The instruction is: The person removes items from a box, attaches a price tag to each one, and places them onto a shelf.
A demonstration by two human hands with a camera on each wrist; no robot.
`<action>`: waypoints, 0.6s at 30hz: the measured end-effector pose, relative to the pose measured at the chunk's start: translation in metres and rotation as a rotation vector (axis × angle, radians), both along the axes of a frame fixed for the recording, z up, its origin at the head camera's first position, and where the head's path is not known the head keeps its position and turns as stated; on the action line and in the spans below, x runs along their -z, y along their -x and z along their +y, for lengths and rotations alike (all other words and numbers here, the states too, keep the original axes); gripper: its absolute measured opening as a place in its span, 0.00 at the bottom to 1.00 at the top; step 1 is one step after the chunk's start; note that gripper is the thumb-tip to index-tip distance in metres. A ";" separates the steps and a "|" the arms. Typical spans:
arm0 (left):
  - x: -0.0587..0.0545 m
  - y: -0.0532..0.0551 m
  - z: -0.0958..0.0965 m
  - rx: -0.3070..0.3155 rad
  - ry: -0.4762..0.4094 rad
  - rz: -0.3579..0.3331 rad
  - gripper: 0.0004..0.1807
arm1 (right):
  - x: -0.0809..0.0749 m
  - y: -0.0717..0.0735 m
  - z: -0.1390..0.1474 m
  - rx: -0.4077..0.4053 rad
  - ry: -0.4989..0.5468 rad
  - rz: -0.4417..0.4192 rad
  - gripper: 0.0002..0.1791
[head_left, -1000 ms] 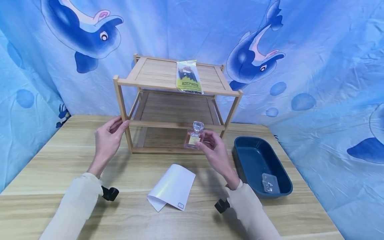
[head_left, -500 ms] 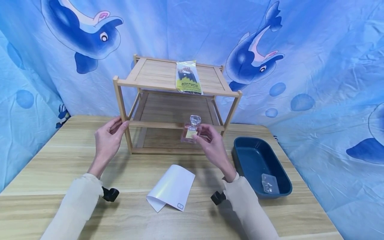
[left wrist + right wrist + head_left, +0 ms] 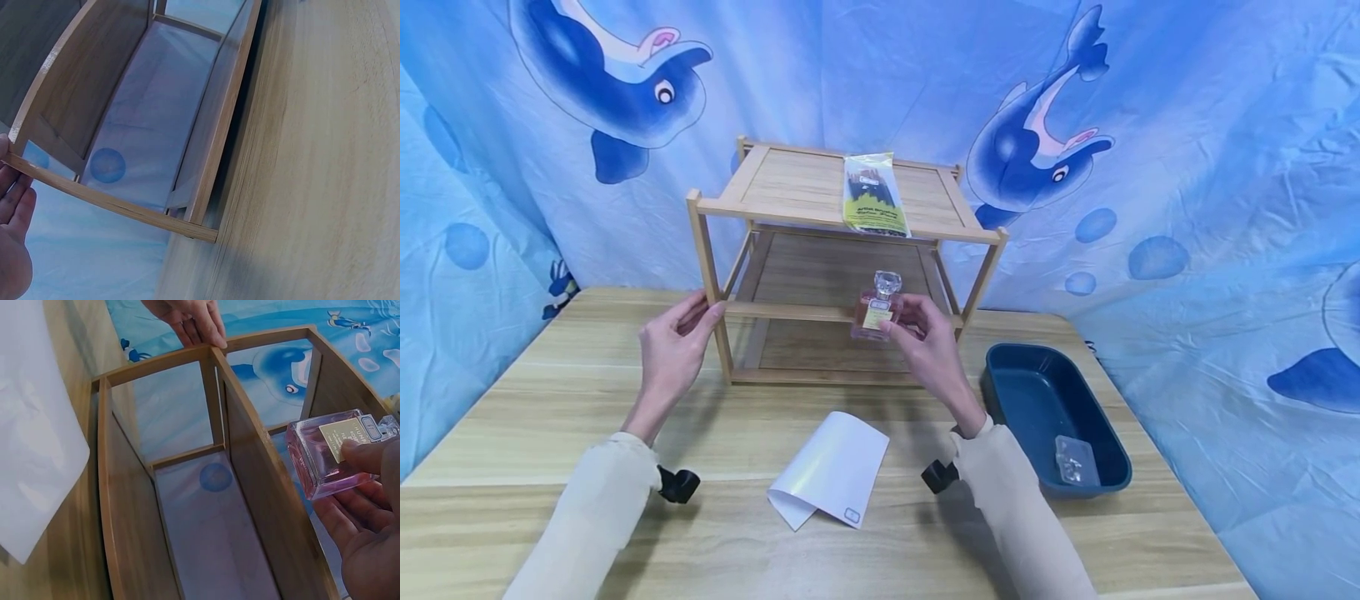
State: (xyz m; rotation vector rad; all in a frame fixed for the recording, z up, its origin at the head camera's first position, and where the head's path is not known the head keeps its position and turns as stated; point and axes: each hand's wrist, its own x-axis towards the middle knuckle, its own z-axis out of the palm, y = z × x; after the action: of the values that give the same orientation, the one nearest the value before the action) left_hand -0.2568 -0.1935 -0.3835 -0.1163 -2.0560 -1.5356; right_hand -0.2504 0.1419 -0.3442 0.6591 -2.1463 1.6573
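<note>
A wooden three-tier shelf stands on the table. My left hand grips its front left post at the middle tier, thumb in front and fingers behind; the left wrist view shows only part of this hand. In my right hand is a perfume bottle, pinched between thumb and fingers. It has pink liquid, a yellowish label and a clear faceted cap. The bottle is upright in front of the middle tier's front rail. The right wrist view shows the bottle close to the shelf's middle board.
A pack of artist brushes lies on the top tier. On the table in front is a curled white sheet. To the right stands a dark blue bin with a small clear box inside. A blue dolphin-print cloth hangs behind.
My right hand has raised the perfume bottle and moved it slightly left, from the lower tier's height to the middle rail. My left hand keeps its hold on the post.
</note>
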 end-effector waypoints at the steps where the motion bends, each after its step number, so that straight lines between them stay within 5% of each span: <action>1: 0.000 0.000 0.000 -0.001 0.002 -0.002 0.27 | -0.001 0.001 0.000 0.002 -0.003 0.002 0.20; 18: 0.003 0.000 0.000 -0.005 -0.011 -0.003 0.27 | -0.010 0.022 -0.009 -0.002 -0.033 -0.048 0.20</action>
State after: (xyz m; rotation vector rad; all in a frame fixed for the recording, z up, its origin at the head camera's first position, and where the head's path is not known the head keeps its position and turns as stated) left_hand -0.2570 -0.1932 -0.3863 -0.1048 -2.0484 -1.5444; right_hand -0.2723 0.1326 -0.3338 0.6374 -2.2117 1.6578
